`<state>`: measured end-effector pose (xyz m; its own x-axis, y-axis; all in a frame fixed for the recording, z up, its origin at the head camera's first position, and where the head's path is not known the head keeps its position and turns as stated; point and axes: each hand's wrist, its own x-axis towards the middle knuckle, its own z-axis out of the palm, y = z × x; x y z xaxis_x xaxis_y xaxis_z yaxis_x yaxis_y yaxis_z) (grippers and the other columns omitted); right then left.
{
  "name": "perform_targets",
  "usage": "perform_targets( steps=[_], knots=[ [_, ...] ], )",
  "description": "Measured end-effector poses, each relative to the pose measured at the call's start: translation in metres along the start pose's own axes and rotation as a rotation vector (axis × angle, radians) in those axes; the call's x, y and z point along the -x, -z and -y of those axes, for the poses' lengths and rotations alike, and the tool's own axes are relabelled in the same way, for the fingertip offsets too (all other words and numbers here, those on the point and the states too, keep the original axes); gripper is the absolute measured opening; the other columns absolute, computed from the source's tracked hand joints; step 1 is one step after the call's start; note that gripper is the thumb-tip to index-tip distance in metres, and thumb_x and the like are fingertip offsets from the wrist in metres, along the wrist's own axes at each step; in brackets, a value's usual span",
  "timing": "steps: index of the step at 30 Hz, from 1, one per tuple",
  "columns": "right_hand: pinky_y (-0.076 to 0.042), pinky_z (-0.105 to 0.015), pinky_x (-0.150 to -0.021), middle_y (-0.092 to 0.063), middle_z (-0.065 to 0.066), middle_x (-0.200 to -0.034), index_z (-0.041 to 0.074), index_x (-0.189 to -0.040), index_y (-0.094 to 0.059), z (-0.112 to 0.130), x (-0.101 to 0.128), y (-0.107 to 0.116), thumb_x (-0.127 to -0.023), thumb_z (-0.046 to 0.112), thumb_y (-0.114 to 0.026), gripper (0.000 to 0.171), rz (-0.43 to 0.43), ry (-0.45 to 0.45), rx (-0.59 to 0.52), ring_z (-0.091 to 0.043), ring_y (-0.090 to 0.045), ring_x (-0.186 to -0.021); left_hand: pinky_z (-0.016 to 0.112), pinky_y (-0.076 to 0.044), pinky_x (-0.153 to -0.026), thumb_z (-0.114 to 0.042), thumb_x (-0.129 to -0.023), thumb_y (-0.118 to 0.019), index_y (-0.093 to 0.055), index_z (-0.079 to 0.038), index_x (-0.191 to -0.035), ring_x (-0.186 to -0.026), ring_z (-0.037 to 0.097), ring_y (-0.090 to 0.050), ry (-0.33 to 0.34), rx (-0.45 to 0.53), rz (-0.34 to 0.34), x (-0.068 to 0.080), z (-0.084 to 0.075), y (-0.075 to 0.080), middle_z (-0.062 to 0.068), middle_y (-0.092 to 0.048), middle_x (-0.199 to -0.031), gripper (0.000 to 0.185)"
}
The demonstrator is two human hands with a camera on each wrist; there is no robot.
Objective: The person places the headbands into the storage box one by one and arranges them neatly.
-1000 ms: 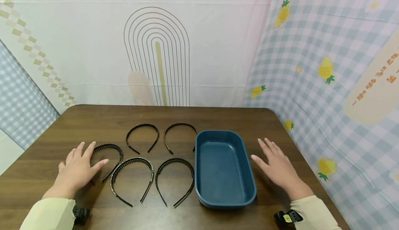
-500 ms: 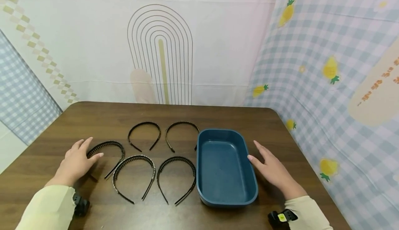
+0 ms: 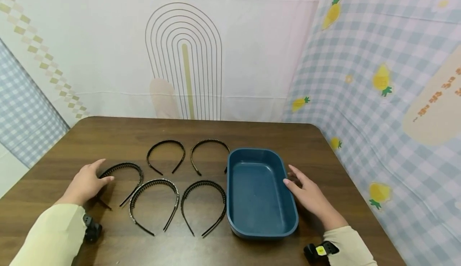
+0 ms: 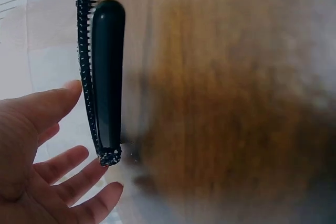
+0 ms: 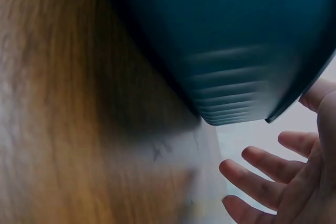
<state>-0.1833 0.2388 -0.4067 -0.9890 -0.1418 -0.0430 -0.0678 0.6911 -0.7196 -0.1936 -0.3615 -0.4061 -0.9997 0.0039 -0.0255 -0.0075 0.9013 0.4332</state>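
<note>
Out to the left, my left hand (image 3: pixel 83 184) reaches around the leftmost black toothed headband (image 3: pixel 124 164). In the left wrist view its thumb lies close along one side of that headband (image 4: pixel 108 77), with the other fingers spread loosely beyond the end. My right hand (image 3: pixel 309 194) is beside the blue rectangular plastic basin (image 3: pixel 259 196), thumb at its right rim. The right wrist view shows the fingers relaxed and apart from the ribbed basin wall (image 5: pixel 231 85). Nothing lies inside the basin.
A speckled headband (image 3: pixel 157 181) and a black one (image 3: pixel 203 182) lie in front, left of the basin. Farther back are a thin black headband (image 3: pixel 165 141) and a gold-toned one (image 3: pixel 210 140), partly hidden by the basin. Patterned cloth hangs behind the brown table (image 3: pixel 108 134).
My right hand has moved left, up to the basin's rim. The left hand has shifted slightly left and narrowed its fingers at the leftmost headband. Headbands and basin stay in place.
</note>
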Motion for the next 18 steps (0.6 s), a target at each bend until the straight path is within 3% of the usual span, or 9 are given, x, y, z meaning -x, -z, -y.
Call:
perform_targets(
  steps=[10,15,18],
  knots=[
    [-0.046,-0.05,-0.096,-0.042,-0.026,-0.142,0.006,-0.151,-0.029,0.0019,-0.0011,-0.0059,-0.102,0.036,-0.049,0.061,0.035,-0.008,-0.147,-0.038,-0.045,-0.126,0.067,-0.041,-0.084,-0.013,-0.091,-0.063,-0.035,0.02,-0.133,-0.105,0.062,-0.046,-0.009,-0.02,-0.021,-0.0047,0.0058,0.0032,0.047,-0.046,-0.119,0.06],
    [-0.051,-0.041,-0.085,-0.044,-0.025,-0.141,0.01,-0.152,-0.03,0.0019,-0.0015,-0.0079,-0.101,0.037,-0.049,0.06,0.04,-0.03,-0.187,-0.035,-0.048,-0.121,0.065,-0.042,-0.082,-0.012,-0.092,-0.061,-0.039,0.019,-0.13,-0.102,0.06,-0.049,0.009,-0.023,-0.004,-0.0059,0.006,0.0053,0.044,-0.05,-0.116,0.054],
    [-0.051,-0.042,-0.086,-0.042,-0.025,-0.143,0.014,-0.153,-0.029,0.0009,-0.0024,-0.0088,-0.102,0.04,-0.047,0.06,0.047,-0.051,-0.194,-0.037,-0.047,-0.124,0.064,-0.042,-0.082,-0.01,-0.092,-0.06,-0.041,0.018,-0.128,-0.102,0.059,-0.05,0.011,-0.028,0.0,-0.0071,0.0053,0.0061,0.043,-0.052,-0.114,0.05]
  ],
)
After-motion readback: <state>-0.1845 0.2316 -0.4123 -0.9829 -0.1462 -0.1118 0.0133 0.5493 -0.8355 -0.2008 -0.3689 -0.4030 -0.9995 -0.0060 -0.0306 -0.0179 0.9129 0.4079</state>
